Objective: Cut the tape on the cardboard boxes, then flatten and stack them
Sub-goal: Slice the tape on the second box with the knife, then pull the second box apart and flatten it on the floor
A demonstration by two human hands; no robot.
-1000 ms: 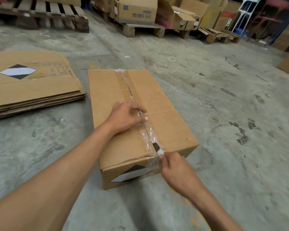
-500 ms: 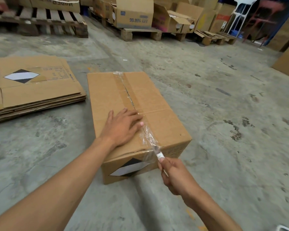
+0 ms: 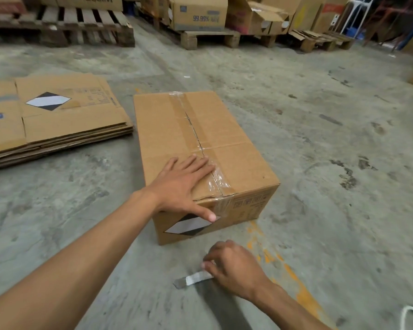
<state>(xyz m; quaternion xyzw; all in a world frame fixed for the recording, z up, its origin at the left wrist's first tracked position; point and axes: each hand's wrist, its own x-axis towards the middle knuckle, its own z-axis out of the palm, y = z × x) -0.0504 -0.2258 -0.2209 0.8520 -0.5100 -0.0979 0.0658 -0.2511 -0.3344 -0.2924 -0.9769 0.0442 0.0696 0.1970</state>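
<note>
A closed cardboard box (image 3: 239, 163) stands on the concrete floor in front of me, clear tape (image 3: 191, 120) running along its top seam, slit and wrinkled at the near end. My left hand (image 3: 181, 186) lies flat on the box's near top edge, fingers straight, thumb down over the front face. My right hand (image 3: 231, 265) is low over the floor in front of the box, fingers curled round a small blade (image 3: 193, 279) wrapped in white, whose grey tip points left.
A stack of flattened boxes (image 3: 57, 125) lies on the floor to the left. Wooden pallets (image 3: 76, 29) and more cartons (image 3: 198, 13) line the back. An orange floor line (image 3: 293, 279) runs by my right hand.
My right hand has drawn the blade off the box's near end and down to the floor. My left hand has slid towards the near edge, thumb now over the front face.
</note>
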